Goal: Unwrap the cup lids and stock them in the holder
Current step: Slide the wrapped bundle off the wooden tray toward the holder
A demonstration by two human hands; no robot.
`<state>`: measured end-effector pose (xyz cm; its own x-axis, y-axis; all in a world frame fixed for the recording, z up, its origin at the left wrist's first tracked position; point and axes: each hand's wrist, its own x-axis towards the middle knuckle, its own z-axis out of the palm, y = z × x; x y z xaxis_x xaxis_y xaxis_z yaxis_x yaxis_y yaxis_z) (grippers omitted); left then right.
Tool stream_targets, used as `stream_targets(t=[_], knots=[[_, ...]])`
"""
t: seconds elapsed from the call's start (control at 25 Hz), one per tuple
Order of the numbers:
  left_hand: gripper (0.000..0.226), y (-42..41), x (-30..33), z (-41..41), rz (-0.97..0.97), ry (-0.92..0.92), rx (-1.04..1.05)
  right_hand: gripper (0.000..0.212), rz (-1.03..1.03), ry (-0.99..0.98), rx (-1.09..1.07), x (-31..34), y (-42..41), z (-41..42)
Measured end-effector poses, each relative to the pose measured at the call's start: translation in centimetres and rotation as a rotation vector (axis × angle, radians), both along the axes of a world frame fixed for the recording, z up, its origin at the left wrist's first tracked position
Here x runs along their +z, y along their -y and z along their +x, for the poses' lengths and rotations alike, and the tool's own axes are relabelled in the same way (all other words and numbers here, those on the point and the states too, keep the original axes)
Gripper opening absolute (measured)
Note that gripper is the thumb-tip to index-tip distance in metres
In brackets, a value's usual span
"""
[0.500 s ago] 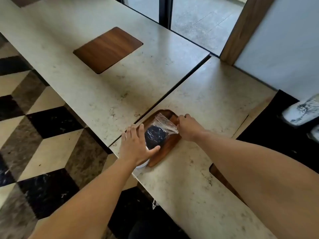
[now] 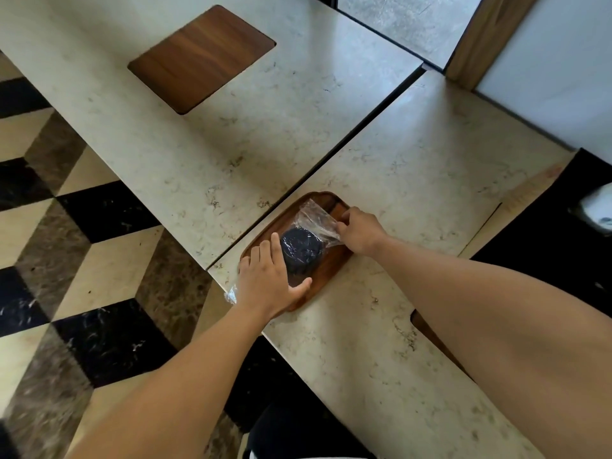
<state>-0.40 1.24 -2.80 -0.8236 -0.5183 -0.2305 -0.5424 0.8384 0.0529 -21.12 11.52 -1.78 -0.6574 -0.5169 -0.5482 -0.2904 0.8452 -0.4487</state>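
while the left hand [image 2: 268, 283] holds the lids [image 2: 299, 250] on the tray [image 2: 326, 276], thumb and fingers round the stack, the right hand [image 2: 359, 235], pinching the loose wrap [image 2: 314, 220], probably does best pulling straight along the stack (slowly, so none spill).

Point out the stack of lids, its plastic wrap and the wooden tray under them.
stack of black cup lids [image 2: 299, 251], head view, on the facing lid's top
plastic wrap [image 2: 314, 217], head view, on the loose end past the lids
wooden tray [image 2: 331, 264], head view, on bare wood beside the lids
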Motion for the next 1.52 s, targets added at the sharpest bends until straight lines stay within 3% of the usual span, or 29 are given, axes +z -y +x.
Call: stream_targets(t=[0.2,0.32,0.84,0.92,1.08,1.32,1.52], knots=[[0.103,0.2,-0.4,-0.6,-0.013,-0.027,-0.018,0.017,-0.079,0.034,-0.105,-0.6,0.0,-0.3],[0.100,0.5,-0.5,-0.6,0.013,-0.020,-0.040,0.030,-0.074,0.042,-0.110,0.0,-0.3,-0.1],[0.096,-0.2,2.0,-1.4,0.072,-0.023,-0.261,0.032,-0.177,0.078,-0.297,2.0,-6.6,1.5],[0.095,-0.6,2.4,-1.8,0.075,-0.033,-0.311,0.023,-0.185,0.067,-0.339,2.0,-8.0,2.0],[0.095,-2.1,3.0,-2.4,0.091,-0.027,-0.423,0.010,-0.200,0.084,-0.496,1.2,-11.6,3.7],[0.093,-4.9,2.9,-3.0,0.126,-0.018,-0.615,0.020,-0.287,0.183,-0.770,-0.3,-17.6,7.6],[0.093,-8.4,2.6,-3.7,0.136,-0.009,-0.803,0.016,-0.292,0.184,-0.913,-1.2,-23.1,11.4]])
